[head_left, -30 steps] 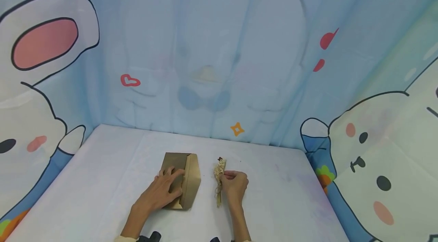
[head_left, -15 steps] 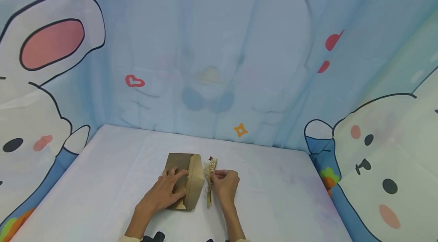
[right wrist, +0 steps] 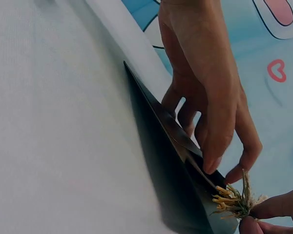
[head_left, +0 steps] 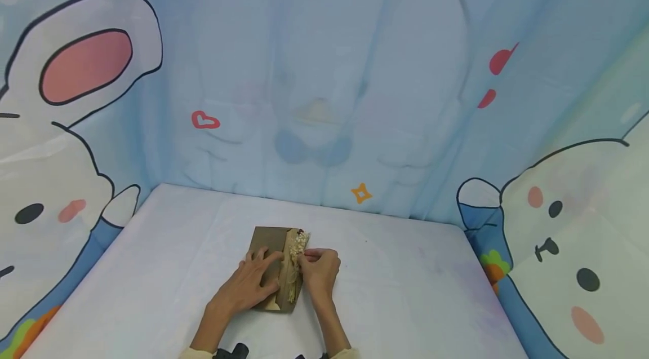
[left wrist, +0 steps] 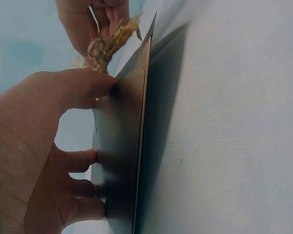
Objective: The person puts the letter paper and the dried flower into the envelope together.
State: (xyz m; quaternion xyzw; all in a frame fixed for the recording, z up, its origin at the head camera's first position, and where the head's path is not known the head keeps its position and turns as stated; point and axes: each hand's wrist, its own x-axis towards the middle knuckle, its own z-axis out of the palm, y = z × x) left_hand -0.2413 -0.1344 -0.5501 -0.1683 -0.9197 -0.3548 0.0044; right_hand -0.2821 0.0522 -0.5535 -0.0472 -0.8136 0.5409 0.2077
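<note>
A brown paper envelope (head_left: pixel 269 238) lies on the white table, with its lighter flap (head_left: pixel 287 243) unfolded to the right. My left hand (head_left: pixel 242 287) presses on the envelope body with spread fingers; the left wrist view shows its thumb and fingertips (left wrist: pixel 86 160) touching the paper. A small bunch of dried flowers (head_left: pixel 298 243), tied around its stems, is over the flap. My right hand (head_left: pixel 321 271) pinches the bunch from the right side between thumb and fingers. In the right wrist view the cut stem ends (right wrist: pixel 227 199) point toward the envelope's edge.
White cloth (head_left: pixel 405 280) covers the table. A blue curtain (head_left: pixel 314 66) printed with cartoon rabbits hangs behind and along both sides. Dark wrist-camera parts (head_left: pixel 233 351) show at the bottom edge near the sleeves.
My right hand has carried the dried flower bunch leftward, from the table beside the envelope to over its flap. My left hand stays pressed on the envelope. The head view has shifted slightly.
</note>
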